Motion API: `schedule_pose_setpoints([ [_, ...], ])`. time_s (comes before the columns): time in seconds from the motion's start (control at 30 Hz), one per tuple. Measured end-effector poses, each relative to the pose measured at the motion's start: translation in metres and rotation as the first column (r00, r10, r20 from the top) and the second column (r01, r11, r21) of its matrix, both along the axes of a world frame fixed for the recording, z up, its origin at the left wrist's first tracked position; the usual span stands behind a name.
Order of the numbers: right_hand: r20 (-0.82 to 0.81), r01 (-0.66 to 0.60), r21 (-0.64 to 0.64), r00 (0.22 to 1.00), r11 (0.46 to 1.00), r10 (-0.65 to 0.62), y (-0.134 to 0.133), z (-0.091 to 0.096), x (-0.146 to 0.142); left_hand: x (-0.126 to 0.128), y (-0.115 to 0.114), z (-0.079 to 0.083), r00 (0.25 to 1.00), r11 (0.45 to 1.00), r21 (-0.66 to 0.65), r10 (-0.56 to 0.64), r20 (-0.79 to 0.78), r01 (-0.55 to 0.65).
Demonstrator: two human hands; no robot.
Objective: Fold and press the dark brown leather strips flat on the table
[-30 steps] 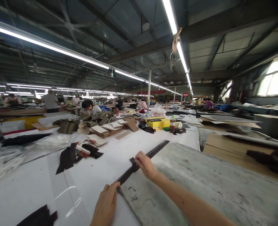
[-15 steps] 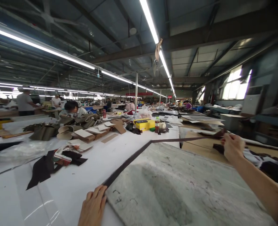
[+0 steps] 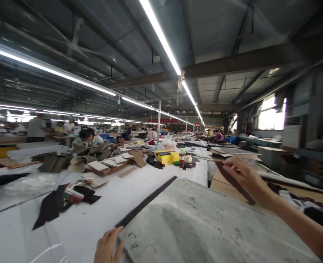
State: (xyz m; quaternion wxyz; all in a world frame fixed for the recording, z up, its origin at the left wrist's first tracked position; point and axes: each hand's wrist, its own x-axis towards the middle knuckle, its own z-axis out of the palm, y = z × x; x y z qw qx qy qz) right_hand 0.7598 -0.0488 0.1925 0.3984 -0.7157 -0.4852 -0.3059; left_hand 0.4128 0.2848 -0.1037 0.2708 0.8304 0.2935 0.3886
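A large grey-green slab with dark scuffs point(image 3: 194, 223) lies on the white table. Along its left edge runs a narrow dark brown strip point(image 3: 147, 201), ending at the far corner. My left hand point(image 3: 108, 245) rests at the strip's near end, fingers laid out against the slab's edge and thumb apart. Above the slab's far right side, my right hand point(image 3: 243, 177) pinches a dark brown strip point(image 3: 238, 182) between thumb and fingers. That piece hangs slantwise down to the right, apart from the strip on the slab's edge.
Dark scraps point(image 3: 50, 206) lie on the white table point(image 3: 95, 226) at left. Beyond are stacked cards point(image 3: 98, 168), a yellow box point(image 3: 167, 157) and a bottle point(image 3: 181, 159). Brown sheets point(image 3: 224, 186) lie right of the slab. A person point(image 3: 87, 137) sits across the table.
My right hand has moved left with its strip. The strip that stretched from the slab's far corner to that hand no longer spans there. My left hand stays at the slab's edge.
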Motion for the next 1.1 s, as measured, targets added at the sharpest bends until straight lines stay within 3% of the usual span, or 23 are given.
schedule_pose_setpoints([
  [0.1,0.04,-0.294,-0.246,0.949,0.924,0.312,0.071,-0.026,-0.089,-0.014,-0.045,0.049,0.98,0.967,-0.239,-0.038,0.196,0.085],
  [0.2,-0.005,-0.527,-0.445,0.81,0.724,0.587,0.118,-0.063,-0.18,-0.042,-0.086,0.088,0.941,0.861,-0.465,-0.043,0.337,0.206],
  [0.3,-0.116,-0.68,-0.489,0.672,0.547,0.732,0.143,-0.099,-0.256,-0.087,-0.111,0.103,0.898,0.802,-0.535,-0.007,0.439,0.268],
  [0.37,-0.19,-0.75,-0.495,0.585,0.438,0.788,0.152,-0.121,-0.297,-0.123,-0.123,0.101,0.883,0.788,-0.566,0.061,0.466,0.244],
  [0.47,-0.242,-0.795,-0.525,0.481,0.304,0.843,0.16,-0.15,-0.351,-0.178,-0.141,0.091,0.881,0.782,-0.616,0.224,0.416,0.092],
  [0.57,-0.207,-0.777,-0.585,0.419,0.232,0.884,0.164,-0.176,-0.397,-0.224,-0.162,0.082,0.862,0.757,-0.651,0.367,0.35,-0.057],
  [0.7,-0.138,-0.769,-0.614,0.325,0.177,0.936,0.159,-0.202,-0.447,-0.269,-0.187,0.069,0.805,0.671,-0.732,0.497,0.326,-0.118],
  [0.8,-0.148,-0.793,-0.597,0.259,0.123,0.954,0.15,-0.212,-0.475,-0.293,-0.201,0.056,0.752,0.63,-0.765,0.569,0.332,-0.138],
  [0.9,-0.248,-0.831,-0.556,0.202,0.032,0.947,0.141,-0.219,-0.494,-0.313,-0.216,0.048,0.724,0.622,-0.765,0.605,0.332,-0.17],
  [1.0,-0.429,-0.894,-0.444,0.148,-0.065,0.891,0.135,-0.228,-0.507,-0.332,-0.234,0.049,0.709,0.625,-0.757,0.621,0.334,-0.19],
  [1.1,-0.545,-0.937,-0.333,0.101,-0.104,0.832,0.131,-0.239,-0.519,-0.351,-0.251,0.054,0.704,0.624,-0.748,0.636,0.315,-0.228],
])
